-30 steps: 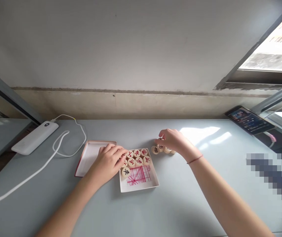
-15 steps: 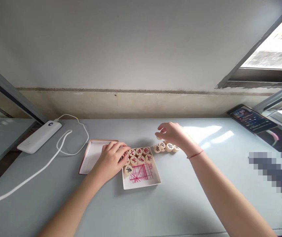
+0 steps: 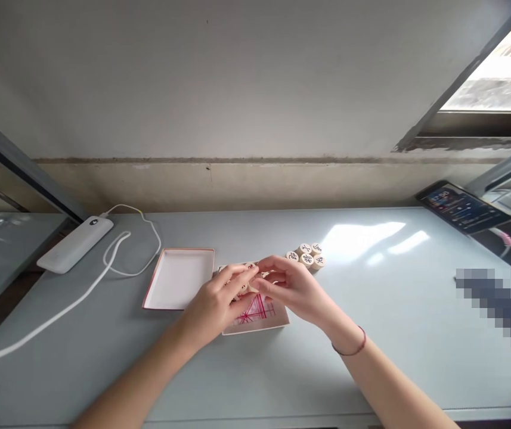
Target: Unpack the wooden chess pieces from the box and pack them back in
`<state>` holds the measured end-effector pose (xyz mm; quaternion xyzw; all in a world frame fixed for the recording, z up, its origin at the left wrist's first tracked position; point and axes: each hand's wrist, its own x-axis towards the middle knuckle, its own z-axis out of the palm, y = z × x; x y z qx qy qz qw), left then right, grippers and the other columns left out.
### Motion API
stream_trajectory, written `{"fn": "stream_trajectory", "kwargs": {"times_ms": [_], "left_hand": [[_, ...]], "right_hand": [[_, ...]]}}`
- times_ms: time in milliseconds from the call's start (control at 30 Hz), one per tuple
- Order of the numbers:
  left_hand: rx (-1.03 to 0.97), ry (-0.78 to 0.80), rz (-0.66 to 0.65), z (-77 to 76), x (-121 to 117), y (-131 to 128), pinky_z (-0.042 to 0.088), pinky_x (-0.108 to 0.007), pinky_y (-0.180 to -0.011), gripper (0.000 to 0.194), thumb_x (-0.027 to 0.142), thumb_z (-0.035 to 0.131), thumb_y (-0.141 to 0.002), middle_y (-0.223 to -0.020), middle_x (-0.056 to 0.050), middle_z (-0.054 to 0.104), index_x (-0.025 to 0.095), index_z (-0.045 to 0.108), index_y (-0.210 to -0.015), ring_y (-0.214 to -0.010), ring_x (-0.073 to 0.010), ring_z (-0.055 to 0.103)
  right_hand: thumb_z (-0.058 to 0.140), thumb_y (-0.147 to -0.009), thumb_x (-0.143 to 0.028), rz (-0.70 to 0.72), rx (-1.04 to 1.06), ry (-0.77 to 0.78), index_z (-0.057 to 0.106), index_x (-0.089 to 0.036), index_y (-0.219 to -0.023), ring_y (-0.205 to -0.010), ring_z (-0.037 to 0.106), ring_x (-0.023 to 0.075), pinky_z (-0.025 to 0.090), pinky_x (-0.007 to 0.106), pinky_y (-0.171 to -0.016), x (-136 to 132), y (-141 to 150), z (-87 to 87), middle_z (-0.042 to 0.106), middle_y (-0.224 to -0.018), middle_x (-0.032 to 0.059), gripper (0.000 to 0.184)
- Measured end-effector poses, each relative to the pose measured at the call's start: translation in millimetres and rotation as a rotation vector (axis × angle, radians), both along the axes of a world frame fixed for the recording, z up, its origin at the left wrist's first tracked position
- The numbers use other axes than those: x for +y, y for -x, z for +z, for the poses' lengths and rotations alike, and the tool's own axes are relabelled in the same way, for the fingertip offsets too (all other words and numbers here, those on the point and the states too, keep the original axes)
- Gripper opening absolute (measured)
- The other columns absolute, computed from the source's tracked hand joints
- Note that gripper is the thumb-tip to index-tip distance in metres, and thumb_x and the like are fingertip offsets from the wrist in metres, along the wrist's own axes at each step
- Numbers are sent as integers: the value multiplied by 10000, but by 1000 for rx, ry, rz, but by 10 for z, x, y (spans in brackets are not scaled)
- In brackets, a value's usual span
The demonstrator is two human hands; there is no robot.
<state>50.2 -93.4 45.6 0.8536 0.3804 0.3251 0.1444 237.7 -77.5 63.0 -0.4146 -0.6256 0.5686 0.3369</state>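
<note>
You have one grey counter (image 3: pixel 237 387) carrying everything here, with one open white box (image 3: pixel 259 329) as its centre. One shallow lid (image 3: pixel 181 277) lies off, just left of the box. One white device (image 3: pixel 74 245) with a cable sits farther left of it; one phone (image 3: pixel 463 205) is well to its right.

Both your hands are over the box: your left hand (image 3: pixel 217 305) has its fingers bent low across it, and your right hand (image 3: pixel 297 291) meets it with thumb and fingers curled. A pale round piece (image 3: pixel 253 287) shows between them; I cannot tell which hand grips it.

The filling looks partly done: pieces lie in the box's far part, too covered to count, while its red-lined base (image 3: pixel 257 308) shows nearer you. Left outside, just beyond its far right corner, are five visible pieces (image 3: pixel 307 260).
</note>
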Motion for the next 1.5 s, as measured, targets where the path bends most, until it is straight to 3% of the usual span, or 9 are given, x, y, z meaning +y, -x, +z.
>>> {"fn": "stream_trajectory", "kwargs": {"times_ms": [133,333,533,700,867,1033,1300,1433,1500], "left_hand": [[11,-5,1,58,-8,-2,520,-308,-887,319,160,550,-877,-1088,-49,594,244,532,-1184,-1054,-184,594],[162,-28,-83,138,15,62,431,-373,-879,161,184,546,-863,-1003,-37,646,231,604,-1006,-974,-196,583],[274,12,-138,108,43,114,364,-388,-895,29,220,601,-810,-1031,-7,659,229,625,-824,-1030,-212,544],[370,45,-51,127,104,200,381,-429,-947,287,331,646,-781,-1167,-63,599,235,617,-1049,-1120,-262,499],[448,79,3,64,141,260,285,-510,-1084,649,468,649,-777,-1424,-103,422,253,440,-1352,-1316,-319,361],[458,148,13,36,138,262,265,-535,-1104,701,445,665,-763,-1462,-103,386,265,397,-1385,-1305,-322,396],[464,204,-1,34,123,249,265,-539,-1097,701,334,642,-785,-1442,-80,416,290,344,-1418,-1304,-310,401],[458,208,-13,25,121,250,250,-539,-1100,717,346,649,-782,-1443,-83,411,309,330,-1423,-1284,-294,419],[457,204,-23,24,131,255,242,-543,-1101,737,369,668,-764,-1444,-90,405,305,339,-1421,-1284,-300,413]], "right_hand": [[631,-830,-395,27,43,-8,613,-178,-958,-789,672,155,579,276,-686,-16,-69,-4,678,-919,59,253],[602,-849,-399,-70,-69,-68,634,-176,-967,-735,638,131,556,216,-547,11,-203,64,661,-942,69,255],[566,-870,-292,-20,-224,-246,657,-222,-974,-836,621,140,569,256,-662,-9,-236,52,621,-1042,57,154],[546,-853,-152,136,-370,-408,653,-256,-1018,-750,600,110,554,271,-679,-107,-181,86,591,-1072,42,222],[569,-856,-131,232,-513,-707,641,-209,-959,-847,560,179,500,337,-767,-159,-33,-43,645,-868,36,148],[565,-882,-203,218,-625,-902,627,-195,-872,-843,520,190,461,357,-773,-139,39,-199,621,-880,54,63],[480,-921,-172,159,-667,-974,606,-184,-798,-775,492,174,439,321,-728,-139,111,-194,600,-804,55,177],[540,-902,-272,142,-571,-893,635,-198,-892,-812,532,190,459,346,-766,-80,-11,-109,629,-869,68,121],[516,-910,-301,8,-569,-807,643,-207,-950,-806,561,191,471,337,-738,13,-180,-58,643,-918,75,163]]}}
